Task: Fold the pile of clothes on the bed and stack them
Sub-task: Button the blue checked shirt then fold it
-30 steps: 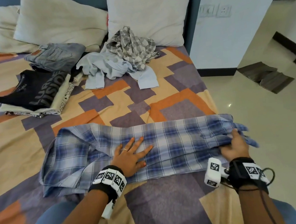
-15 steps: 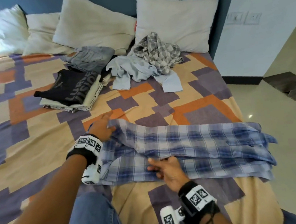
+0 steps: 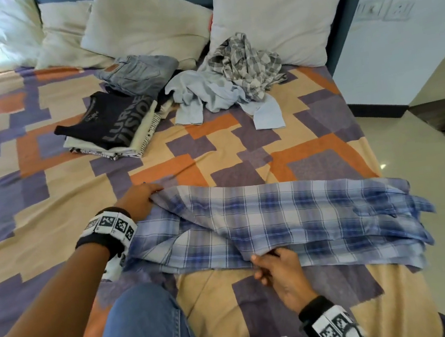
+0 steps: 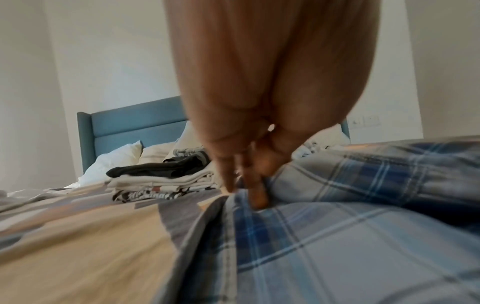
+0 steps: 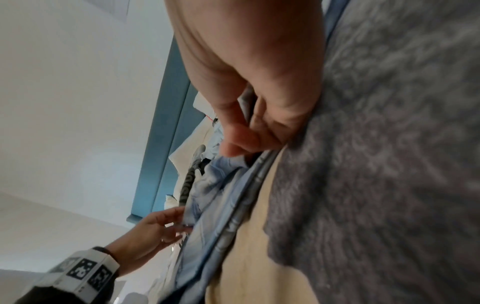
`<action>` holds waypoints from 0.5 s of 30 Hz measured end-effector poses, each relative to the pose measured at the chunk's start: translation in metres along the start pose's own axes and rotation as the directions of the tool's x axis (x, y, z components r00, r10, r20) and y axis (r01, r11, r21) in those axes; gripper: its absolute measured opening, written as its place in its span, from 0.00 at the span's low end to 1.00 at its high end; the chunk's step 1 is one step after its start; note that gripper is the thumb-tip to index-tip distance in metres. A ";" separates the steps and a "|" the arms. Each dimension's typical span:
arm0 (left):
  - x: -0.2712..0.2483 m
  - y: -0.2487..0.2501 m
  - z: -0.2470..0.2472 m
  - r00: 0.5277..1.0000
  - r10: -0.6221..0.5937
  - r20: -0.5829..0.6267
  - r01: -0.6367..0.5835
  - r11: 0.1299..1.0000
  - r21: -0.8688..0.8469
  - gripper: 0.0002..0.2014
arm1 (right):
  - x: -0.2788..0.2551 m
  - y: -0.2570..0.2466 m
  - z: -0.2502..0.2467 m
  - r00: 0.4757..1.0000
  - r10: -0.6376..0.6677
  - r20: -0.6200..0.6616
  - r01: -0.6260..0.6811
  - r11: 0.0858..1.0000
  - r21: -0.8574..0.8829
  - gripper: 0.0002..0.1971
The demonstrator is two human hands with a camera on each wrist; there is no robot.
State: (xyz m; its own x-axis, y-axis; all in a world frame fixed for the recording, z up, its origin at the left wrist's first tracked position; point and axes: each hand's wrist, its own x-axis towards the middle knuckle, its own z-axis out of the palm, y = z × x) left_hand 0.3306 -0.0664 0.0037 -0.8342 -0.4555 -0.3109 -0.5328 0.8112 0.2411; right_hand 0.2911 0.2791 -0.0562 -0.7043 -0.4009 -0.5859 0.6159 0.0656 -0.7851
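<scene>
A blue plaid shirt [image 3: 292, 215] lies folded lengthwise across the near part of the bed. My left hand [image 3: 141, 197] pinches its far left corner; in the left wrist view the left hand [image 4: 249, 181] has its fingertips on the plaid shirt [image 4: 337, 236]. My right hand [image 3: 273, 263] pinches the shirt's near edge at the middle, and the right wrist view shows the right hand [image 5: 241, 142] with thumb and fingers closed on the blue cloth [image 5: 221, 185]. A stack of folded clothes [image 3: 114, 126] topped by a black printed T-shirt sits at the far left.
An unfolded pile, a pale blue garment [image 3: 206, 94] and a grey checked shirt [image 3: 244, 63], lies before the pillows [image 3: 279, 11]. Folded jeans [image 3: 140, 71] sit behind the stack. The bed's right edge [image 3: 368, 149] borders a tiled floor. My knee in jeans [image 3: 144, 334] rests on the bed.
My left hand left the shirt's middle and went to its far left corner. My right hand moved from the shirt's right end to the middle of its near edge.
</scene>
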 end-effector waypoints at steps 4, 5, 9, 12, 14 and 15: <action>-0.009 0.032 -0.013 0.978 -0.081 -0.192 0.103 0.989 0.107 0.28 | -0.026 -0.019 -0.022 0.994 -0.060 -0.088 0.058 0.998 -0.024 0.05; -0.009 0.045 -0.014 0.972 0.008 -0.233 0.003 0.999 0.046 0.26 | -0.030 -0.028 -0.029 0.981 -0.140 -0.134 0.130 0.988 -0.079 0.04; -0.008 0.113 0.011 0.934 0.275 -0.230 -0.330 0.909 -0.254 0.23 | -0.022 -0.073 -0.040 0.856 -0.478 -0.195 0.416 0.863 -0.287 0.04; -0.010 0.139 0.070 0.987 0.146 0.067 -0.139 0.985 -0.101 0.35 | 0.003 -0.093 -0.028 0.809 -0.588 -0.018 0.500 0.703 -0.506 0.06; -0.015 0.138 0.106 0.980 0.072 0.183 -0.081 0.996 0.040 0.50 | 0.028 -0.092 -0.019 0.811 -0.558 0.176 0.513 0.534 -0.673 0.14; -0.017 0.137 0.115 0.978 0.072 0.197 -0.084 0.995 0.055 0.56 | 0.040 -0.088 -0.019 0.830 -0.484 0.277 0.500 0.425 -0.755 0.21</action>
State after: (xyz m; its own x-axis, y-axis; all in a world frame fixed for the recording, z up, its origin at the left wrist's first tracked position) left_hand 0.2881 0.0944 -0.0637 -0.8262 -0.3148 -0.4673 -0.4517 0.8658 0.2154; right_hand 0.2019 0.2743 -0.0147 -0.7846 -0.6178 -0.0511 -0.3568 0.5174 -0.7778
